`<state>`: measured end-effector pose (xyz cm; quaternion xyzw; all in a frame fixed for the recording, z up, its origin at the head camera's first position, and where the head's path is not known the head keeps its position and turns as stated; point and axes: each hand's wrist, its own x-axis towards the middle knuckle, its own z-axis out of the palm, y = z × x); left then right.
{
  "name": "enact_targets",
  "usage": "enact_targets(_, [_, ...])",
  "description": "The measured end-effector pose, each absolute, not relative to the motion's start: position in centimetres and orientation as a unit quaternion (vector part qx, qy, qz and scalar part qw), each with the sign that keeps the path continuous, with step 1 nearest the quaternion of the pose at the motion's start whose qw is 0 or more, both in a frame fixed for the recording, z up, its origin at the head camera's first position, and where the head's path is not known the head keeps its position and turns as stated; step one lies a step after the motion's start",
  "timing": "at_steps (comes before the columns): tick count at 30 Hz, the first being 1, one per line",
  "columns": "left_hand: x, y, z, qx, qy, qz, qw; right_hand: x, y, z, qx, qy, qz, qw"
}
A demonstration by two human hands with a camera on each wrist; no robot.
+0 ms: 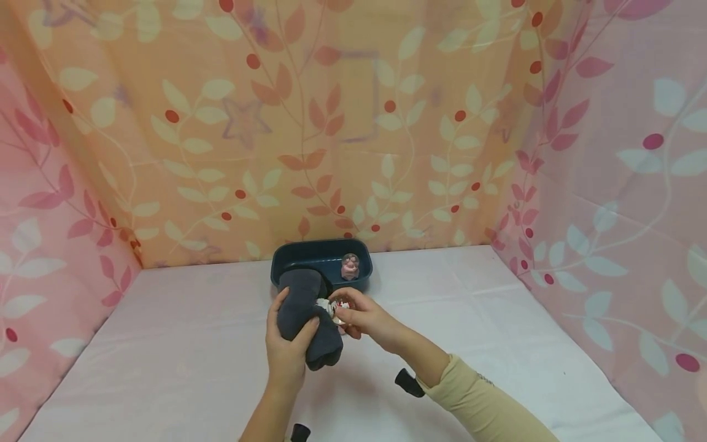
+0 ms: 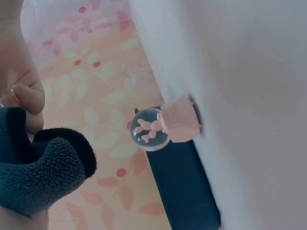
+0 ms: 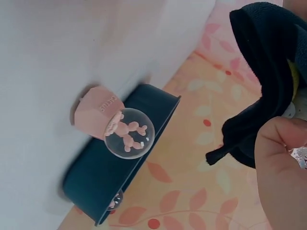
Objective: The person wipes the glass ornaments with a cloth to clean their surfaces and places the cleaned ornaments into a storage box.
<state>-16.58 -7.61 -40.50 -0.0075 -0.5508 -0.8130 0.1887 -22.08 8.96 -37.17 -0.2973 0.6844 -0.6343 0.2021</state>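
Shiny thing (image 1: 334,310): mostly hiding behind the right hand (image 1: 367,316) and dark cloth (image 1: 298,294), so its full shape isn't showing
Left hand (image 1: 286,353): some fingers are disappearing behind that cloth
Tray (image 1: 301,253): getting chopped by the bottom edge in the left wrist view
Table globe (image 2: 180,120): barely peeking past the right hand in the head view, lettering coming out kinda fuzzy in the wrist views
Tray globe (image 1: 350,267): figure looking way too tiny to make out, rim blocking part of it in the right wrist view

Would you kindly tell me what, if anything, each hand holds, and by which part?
The left hand grips a cloth by its left side; the right hand pinches a globe, apparently by its clear end.
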Motion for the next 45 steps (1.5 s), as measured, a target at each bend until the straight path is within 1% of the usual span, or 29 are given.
enact_targets(11, [-16.7,-8.5,-40.9,-0.015,-0.49,-0.855,0.167,-22.9,9.8,-37.4,-0.268,0.632,-0.673,0.274])
enact_targets(15, [-16.9,-8.5,-40.8,-0.016,-0.485,-0.859,0.161,-22.8,9.8,-37.2,-0.243,0.65,-0.665,0.277])
enact_targets(17, [-17.0,-8.5,-40.7,-0.015,-0.483,-0.861,0.159,-22.8,9.8,-37.2,-0.235,0.671,-0.654,0.26])
enact_targets(19, [-17.0,-8.5,-40.6,-0.007,-0.477,-0.864,0.161,-22.8,9.8,-37.2,-0.234,0.693,-0.641,0.232])
enact_targets(22, [-16.8,-8.6,-40.4,0.005,-0.47,-0.866,0.17,-22.8,10.1,-37.3,-0.254,0.724,-0.617,0.178])
enact_targets(26, [-16.7,-8.6,-40.1,-0.002,-0.469,-0.867,0.17,-22.8,10.5,-37.6,-0.29,0.745,-0.587,0.128])
enact_targets(29, [-16.8,-8.4,-40.1,-0.016,-0.474,-0.866,0.157,-22.7,10.5,-37.8,-0.315,0.758,-0.562,0.104])
enact_targets(36, [-17.0,-7.5,-40.0,-0.019,-0.534,-0.838,0.109,-22.0,9.7,-38.2,-0.393,0.795,-0.462,0.009])
enact_targets(40, [-17.1,-7.4,-40.0,-0.014,-0.559,-0.822,0.106,-22.0,9.6,-38.4,-0.417,0.791,-0.447,-0.018])
enact_targets(45, [-17.2,-7.2,-40.3,0.005,-0.582,-0.802,0.138,-22.0,9.7,-38.4,-0.429,0.784,-0.448,-0.028])
